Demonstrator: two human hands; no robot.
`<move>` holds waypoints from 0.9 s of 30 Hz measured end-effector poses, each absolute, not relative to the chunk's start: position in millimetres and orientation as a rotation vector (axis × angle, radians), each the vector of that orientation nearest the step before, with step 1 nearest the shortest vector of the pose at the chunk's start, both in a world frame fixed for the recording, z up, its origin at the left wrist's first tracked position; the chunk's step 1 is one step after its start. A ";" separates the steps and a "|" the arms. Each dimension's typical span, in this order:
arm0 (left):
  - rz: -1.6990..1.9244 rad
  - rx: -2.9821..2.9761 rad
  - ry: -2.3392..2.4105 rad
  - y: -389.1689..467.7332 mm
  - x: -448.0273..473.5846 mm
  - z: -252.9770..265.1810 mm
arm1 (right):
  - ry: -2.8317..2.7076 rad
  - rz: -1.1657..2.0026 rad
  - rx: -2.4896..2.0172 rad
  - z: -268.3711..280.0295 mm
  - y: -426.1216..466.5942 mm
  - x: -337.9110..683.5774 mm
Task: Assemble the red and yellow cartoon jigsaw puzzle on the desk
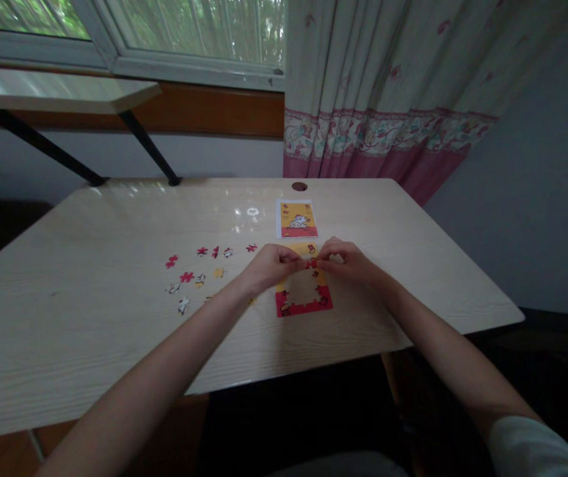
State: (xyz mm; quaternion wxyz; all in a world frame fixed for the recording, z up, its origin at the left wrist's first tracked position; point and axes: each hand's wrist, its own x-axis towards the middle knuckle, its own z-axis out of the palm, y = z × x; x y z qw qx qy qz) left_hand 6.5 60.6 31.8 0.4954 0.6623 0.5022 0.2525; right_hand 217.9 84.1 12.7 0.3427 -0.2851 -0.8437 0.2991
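Note:
Between the fingertips of both hands is a small red puzzle piece (pixel 311 264), raised over the upper part of a jigsaw puzzle (pixel 305 309). My left hand (pixel 274 266) pinches it from the left, and my right hand (pixel 346 261) pinches it from the right. The puzzle's yellow and red border is joined, and bare table shows in its middle. Behind it lies a reference picture (pixel 297 218) of a white animal on yellow and red. Several loose pieces, such as a red puzzle piece (pixel 187 277) and a yellow puzzle piece (pixel 219 272), are scattered left of my left hand.
The light wooden table (pixel 114 331) has a round cable hole (pixel 299 187) near its back edge. A raised shelf (pixel 65 89) on black legs stands at the back left. A patterned curtain (pixel 373 86) hangs behind the table, beside a window (pixel 199 33).

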 end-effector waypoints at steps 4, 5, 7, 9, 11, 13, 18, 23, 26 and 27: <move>0.495 1.832 1.198 54.1 7.8 33.5 | -2.359 0.876 -0.699 19.0 83.7 223.7; 0.447 1.872 1.232 51.7 9.2 33.7 | -2.395 0.884 -0.701 20.6 84.1 225.7; 0.332 1.928 1.345 46.1 13.6 34.2 | -2.450 0.850 -0.740 22.4 85.3 229.1; 0.237 1.992 1.466 39.9 18.9 34.9 | -2.497 0.805 -0.776 22.2 86.6 230.9; 0.192 2.072 1.533 34.3 23.3 35.7 | -2.543 0.820 -0.768 20.4 87.4 230.8; 0.168 2.113 1.544 30.5 25.9 36.2 | -2.568 0.874 -0.744 18.2 87.4 229.3; 0.128 2.102 1.539 28.4 27.3 35.2 | -2.649 0.863 -0.716 17.4 85.4 225.0; 0.129 2.149 1.576 27.1 29.0 33.9 | -2.692 0.813 -0.729 19.4 84.0 222.3; 0.122 2.198 1.577 25.9 30.3 34.4 | -2.702 0.787 -0.741 19.4 84.0 221.3; 0.114 2.206 1.577 25.7 30.6 34.6 | -2.704 0.780 -0.749 19.5 83.9 220.9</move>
